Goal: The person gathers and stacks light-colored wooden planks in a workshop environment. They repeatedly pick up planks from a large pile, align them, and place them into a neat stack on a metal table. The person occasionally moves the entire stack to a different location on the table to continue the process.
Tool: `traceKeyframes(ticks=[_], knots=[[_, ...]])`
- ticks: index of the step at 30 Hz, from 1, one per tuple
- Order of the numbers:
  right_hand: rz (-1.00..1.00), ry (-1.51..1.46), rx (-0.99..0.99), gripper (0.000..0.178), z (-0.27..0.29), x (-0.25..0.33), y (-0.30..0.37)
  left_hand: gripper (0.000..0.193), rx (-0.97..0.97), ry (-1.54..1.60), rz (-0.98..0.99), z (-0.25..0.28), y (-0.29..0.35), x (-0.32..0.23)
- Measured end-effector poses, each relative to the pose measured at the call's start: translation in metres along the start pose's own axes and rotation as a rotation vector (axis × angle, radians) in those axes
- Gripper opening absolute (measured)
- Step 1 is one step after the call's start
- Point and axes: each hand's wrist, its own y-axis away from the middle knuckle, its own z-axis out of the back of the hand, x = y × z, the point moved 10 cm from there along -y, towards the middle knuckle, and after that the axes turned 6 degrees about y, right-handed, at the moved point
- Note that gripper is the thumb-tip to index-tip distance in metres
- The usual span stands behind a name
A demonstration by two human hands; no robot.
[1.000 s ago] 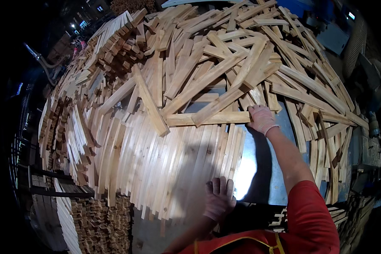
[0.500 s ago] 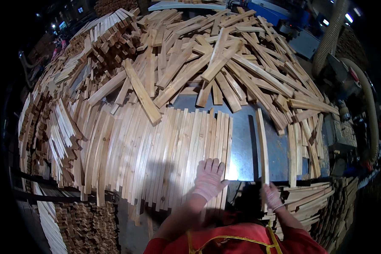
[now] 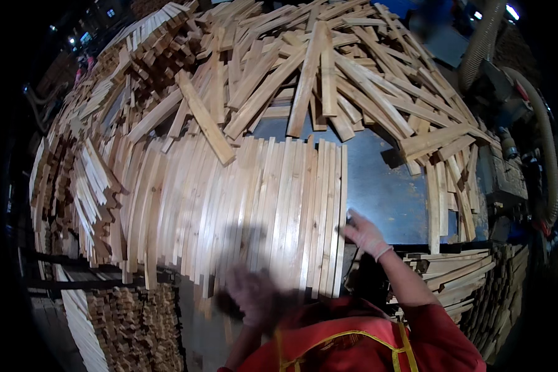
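Wooden strips (image 3: 285, 211) lie side by side in a close row across the table, with their lengths running away from me. My right hand (image 3: 366, 237), in a pale glove, is at the right side of this row. Its fingertips are apart and meet the edge of the outermost wooden strip (image 3: 341, 217), without wrapping round it. Low over the near ends of the row is my left hand (image 3: 252, 292), also gloved. Motion smears its fingers, so what they hold, if anything, cannot be made out.
Beyond the row, loose boards (image 3: 266, 93) are heaped crosswise. Stacked strips (image 3: 96, 192) stand at the left. A metal tabletop (image 3: 384, 198) shows at right. More timber (image 3: 459, 279) lies below its near edge, and a ribbed hose (image 3: 542, 142) hangs by machinery at far right.
The separate strip has moved left against the row, my right hand going with it. My left hand has left the row's top and come nearer my body. Some heaped boards have shifted.
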Motion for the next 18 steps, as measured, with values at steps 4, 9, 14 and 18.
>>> traceKeyframes(ticks=[4, 9, 14, 18], knots=[[-0.105, 0.030, -0.132, 0.086, 0.015, -0.008, -0.054, 0.061, -0.409, 0.742, 0.570, 0.055, 0.051, 0.036], [-0.108, 0.026, -0.177, 0.094, 0.010, -0.012, -0.080, 0.043, 0.148, 1.007, 0.646, -0.072, 0.081, 0.018], [-0.017, -0.282, -0.157, 0.092, 0.061, -0.029, -0.096, 0.035, 0.769, 1.044, 0.357, -0.130, 0.094, -0.124], [-0.111, 0.040, -0.056, 0.090, 0.107, -0.053, -0.113, 0.040, 0.403, 0.434, 0.113, -0.056, -0.053, -0.190]])
